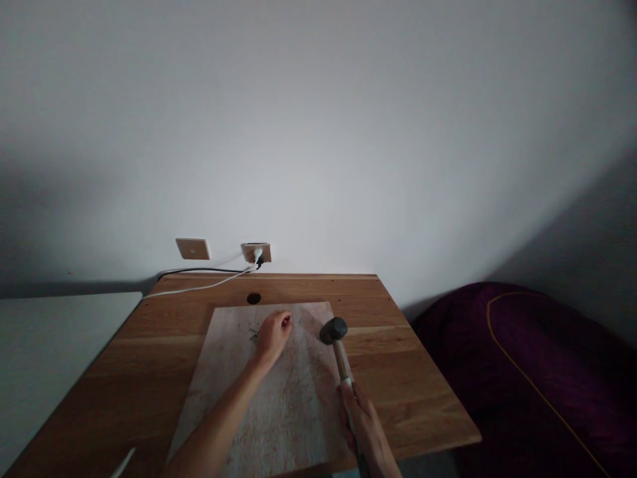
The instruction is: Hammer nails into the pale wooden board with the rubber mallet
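Observation:
My right hand (365, 425) is wrapped round the handle of a rubber mallet (334, 330). Its black head is raised over the right edge of a pale, worn wooden board (269, 411). Near the board's far edge, my left hand (275, 334) is closed in a pinch; whatever sits between the fingertips is too small to make out. Just left of that hand lie a few thin dark nails (253, 334). Small dark marks or points dot the board's far part, on both sides of the left hand.
The board lies on a brown wooden desk (408, 372) against a white wall. A wall socket (257, 252) holds plugs, with a white cable (209, 287) and a black one running left. A white surface (60, 358) adjoins at left; a purple beanbag-like form (458, 338) stands at right.

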Demonstrator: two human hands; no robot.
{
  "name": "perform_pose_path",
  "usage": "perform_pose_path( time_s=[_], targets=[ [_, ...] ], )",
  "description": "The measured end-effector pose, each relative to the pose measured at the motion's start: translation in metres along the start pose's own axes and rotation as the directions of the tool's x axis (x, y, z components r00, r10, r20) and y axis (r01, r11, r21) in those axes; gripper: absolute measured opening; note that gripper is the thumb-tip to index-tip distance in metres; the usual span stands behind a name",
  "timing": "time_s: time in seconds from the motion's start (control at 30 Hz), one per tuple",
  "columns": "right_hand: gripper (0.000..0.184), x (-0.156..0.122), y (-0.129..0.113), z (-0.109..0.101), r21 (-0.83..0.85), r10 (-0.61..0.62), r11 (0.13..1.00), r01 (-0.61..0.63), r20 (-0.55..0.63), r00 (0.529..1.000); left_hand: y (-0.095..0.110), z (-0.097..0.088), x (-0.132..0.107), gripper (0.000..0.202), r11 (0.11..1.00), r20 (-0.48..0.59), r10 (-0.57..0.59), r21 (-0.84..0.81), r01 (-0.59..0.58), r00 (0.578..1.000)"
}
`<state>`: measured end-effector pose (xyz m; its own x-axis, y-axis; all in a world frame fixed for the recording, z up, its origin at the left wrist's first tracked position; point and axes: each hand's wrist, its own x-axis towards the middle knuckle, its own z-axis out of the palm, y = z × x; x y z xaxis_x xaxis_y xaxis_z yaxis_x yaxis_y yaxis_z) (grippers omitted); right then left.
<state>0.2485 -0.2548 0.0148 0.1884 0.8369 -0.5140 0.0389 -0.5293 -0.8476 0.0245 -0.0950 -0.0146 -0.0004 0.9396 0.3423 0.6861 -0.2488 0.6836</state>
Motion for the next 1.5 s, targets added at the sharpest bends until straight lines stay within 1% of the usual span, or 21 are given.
perform_pose_path(
  time_s=[0.07,0.17,0.3,0.5,0.63,0.77,0.83,0.93,1.03,1.1,1.17,1.3,1.43,1.5],
  targets=[
    [0.084,-0.001,-0.002,0.0,-0.019,-0.009,1.0,0.008,-0.007,1.0,-0.004,0.003,-0.003,0.02,1.0,-0.015,0.019,0.005,-0.019,1.0],
    [0.082,-0.004,-0.006,0.001,-0.005,-0.012,1.0,0.012,-0.019,1.0,-0.006,0.003,-0.004,0.019,1.0,-0.029,0.025,0.007,-0.025,0.999],
    [0.079,-0.006,-0.008,0.001,0.007,-0.021,1.0,0.021,0.009,1.0,-0.007,0.003,-0.003,0.017,1.0,-0.041,0.023,0.014,-0.022,0.999],
    [0.076,-0.006,-0.005,0.001,0.027,-0.068,0.997,0.068,0.01,0.998,-0.007,0.0,-0.003,0.019,0.999,-0.029,0.025,-0.02,-0.026,0.999],
    [0.076,-0.008,-0.007,0.001,0.031,-0.099,0.995,0.098,0.021,0.995,-0.006,-0.003,-0.004,0.019,0.999,-0.018,0.04,0.013,-0.04,0.999],
    [0.075,-0.009,-0.009,0.0,-0.007,-0.093,0.996,0.093,0.038,0.995,-0.003,-0.003,-0.005,0.019,0.996,-0.02,0.074,0.051,-0.073,0.997],
    [0.074,-0.007,-0.008,0.0,-0.013,-0.102,0.995,0.103,0.038,0.994,-0.001,-0.003,-0.005,0.017,0.996,-0.021,0.078,0.044,-0.077,0.997],
    [0.073,-0.002,-0.003,0.001,-0.005,-0.106,0.994,0.106,0.025,0.994,0.0,-0.002,-0.004,0.013,0.997,-0.029,0.071,0.019,-0.07,0.997],
    [0.072,0.003,0.003,0.002,-0.014,-0.096,0.995,0.096,0.008,0.995,0.0,-0.002,-0.004,0.014,0.998,-0.034,0.052,0.029,-0.051,0.998],
    [0.072,0.005,0.006,0.001,-0.024,-0.1,0.995,0.1,0.011,0.995,0.0,-0.003,-0.004,0.015,0.999,-0.022,0.022,0.036,-0.021,1.0],
    [0.073,0.007,0.009,0.0,0.002,-0.107,0.994,0.107,0.007,0.994,0.002,-0.004,-0.004,0.015,0.999,-0.009,-0.017,0.036,0.018,1.0],
    [0.074,0.007,0.009,0.0,0.03,-0.1,0.994,0.101,-0.015,0.995,0.007,-0.006,-0.003,0.016,0.998,0.007,-0.069,-0.003,0.069,0.998],
    [0.077,0.006,0.005,0.003,0.0,-0.098,0.995,0.098,-0.049,0.994,0.01,-0.007,-0.004,0.006,0.998,0.016,-0.059,0.031,0.058,0.998],
    [0.076,0.006,0.004,0.004,0.005,-0.091,0.996,0.091,-0.054,0.994,0.01,-0.007,-0.005,0.006,0.997,0.005,-0.048,0.062,0.047,0.999]
  ],
)
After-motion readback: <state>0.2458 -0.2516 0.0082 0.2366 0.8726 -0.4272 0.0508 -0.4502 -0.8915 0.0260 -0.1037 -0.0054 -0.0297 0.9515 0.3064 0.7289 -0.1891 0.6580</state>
